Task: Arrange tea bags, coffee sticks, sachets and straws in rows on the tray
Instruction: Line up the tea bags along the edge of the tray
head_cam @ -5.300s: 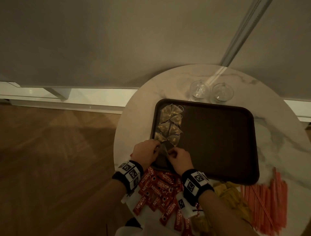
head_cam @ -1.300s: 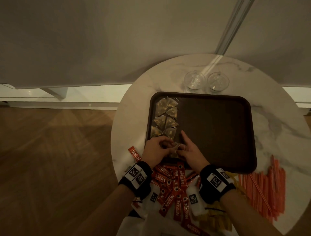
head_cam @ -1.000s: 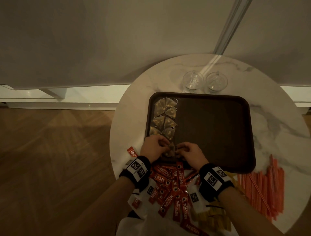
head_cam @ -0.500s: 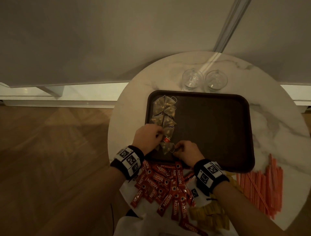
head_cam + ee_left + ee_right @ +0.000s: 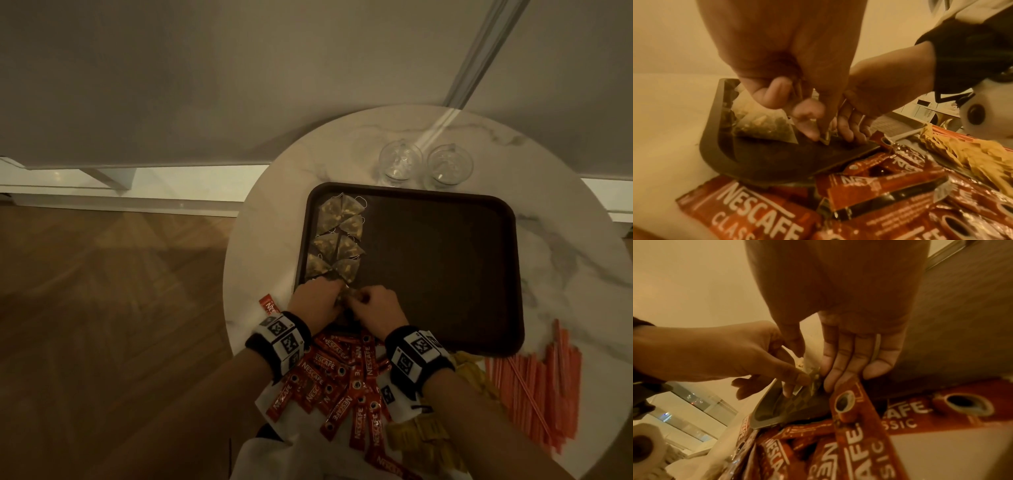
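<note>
Both hands meet at the tray's point(image 5: 507, 274) near left corner: our left hand point(image 5: 315, 301) and right hand point(image 5: 376, 308) each pinch the same tea bag point(image 5: 351, 295) between fingertips, low over the tray floor, presumably to square it under the column of tea bags point(image 5: 337, 240) along the left edge. Coffee sticks point(image 5: 342, 383), yellow sachets point(image 5: 428, 442) and straws point(image 5: 544, 387) wait on the table point(image 5: 342, 154), close by for the next rows, we reckon.

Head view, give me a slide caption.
Both hands set a tea bag at the near end of the tray's left row.
</note>
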Demonstrator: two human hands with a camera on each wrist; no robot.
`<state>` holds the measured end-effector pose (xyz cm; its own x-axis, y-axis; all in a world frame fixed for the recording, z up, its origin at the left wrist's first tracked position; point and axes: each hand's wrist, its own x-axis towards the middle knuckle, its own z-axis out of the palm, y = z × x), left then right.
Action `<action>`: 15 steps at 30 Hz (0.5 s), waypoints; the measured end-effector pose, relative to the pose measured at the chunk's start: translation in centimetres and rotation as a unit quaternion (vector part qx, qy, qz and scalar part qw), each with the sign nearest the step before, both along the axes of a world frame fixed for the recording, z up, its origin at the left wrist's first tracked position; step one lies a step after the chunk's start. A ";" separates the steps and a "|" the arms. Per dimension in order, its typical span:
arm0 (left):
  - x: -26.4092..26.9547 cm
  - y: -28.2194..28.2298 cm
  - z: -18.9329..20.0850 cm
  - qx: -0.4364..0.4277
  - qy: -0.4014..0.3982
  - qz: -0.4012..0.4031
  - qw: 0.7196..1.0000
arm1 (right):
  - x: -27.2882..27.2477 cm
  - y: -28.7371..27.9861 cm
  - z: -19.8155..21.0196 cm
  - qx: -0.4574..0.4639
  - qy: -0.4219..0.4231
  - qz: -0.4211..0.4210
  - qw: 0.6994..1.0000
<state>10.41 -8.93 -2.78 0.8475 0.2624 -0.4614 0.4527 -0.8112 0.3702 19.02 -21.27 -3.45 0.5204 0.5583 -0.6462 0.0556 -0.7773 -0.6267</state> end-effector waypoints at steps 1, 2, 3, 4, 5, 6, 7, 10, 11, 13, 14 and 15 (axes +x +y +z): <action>0.1 0.1 0.1 -0.001 0.003 -0.003 1.000 | -0.1 0.1 0.0 -0.001 0.008 -0.011 1.000; 0.2 0.2 0.2 -0.004 0.003 -0.004 1.000 | -0.2 0.3 -0.1 -0.001 0.015 -0.020 1.000; 0.3 0.4 0.3 -0.005 0.000 -0.004 1.000 | -0.2 0.5 -0.1 0.000 0.021 -0.030 0.999; 0.4 0.6 0.3 -0.008 -0.005 -0.006 1.000 | -0.1 0.6 -0.2 0.005 0.026 -0.043 0.999; 0.4 0.8 0.4 -0.011 -0.005 -0.004 1.000 | -0.2 0.6 -0.2 0.012 0.035 -0.060 0.998; 0.4 1.0 0.4 -0.011 -0.009 0.000 1.000 | -0.3 0.6 -0.1 0.020 0.045 -0.077 0.996; 0.4 1.1 0.5 -0.011 -0.013 0.005 1.000 | -0.4 0.5 0.0 0.028 0.054 -0.088 0.994; 0.1 1.7 0.6 -0.017 -0.035 0.022 0.999 | -0.9 0.3 0.1 0.041 0.071 -0.088 0.993; 0.0 1.9 0.8 -0.021 -0.042 0.027 0.999 | -1.0 0.3 0.0 0.045 0.076 -0.088 0.992; -0.2 2.1 1.1 -0.021 -0.058 0.032 0.998 | -1.1 0.2 -0.2 0.046 0.086 -0.091 0.991; -0.4 2.2 1.3 -0.022 -0.068 0.035 0.997 | -1.2 0.2 -0.2 0.042 0.090 -0.091 0.991; -0.7 2.4 1.5 -0.025 -0.081 0.042 0.995 | -1.3 0.1 -0.2 0.035 0.091 -0.087 0.991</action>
<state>9.71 -6.53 -1.27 0.8884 0.3151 -0.3340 0.4484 -0.7517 0.4836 17.69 -21.18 -3.70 0.4907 0.5181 -0.7006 -0.1939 -0.7189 -0.6675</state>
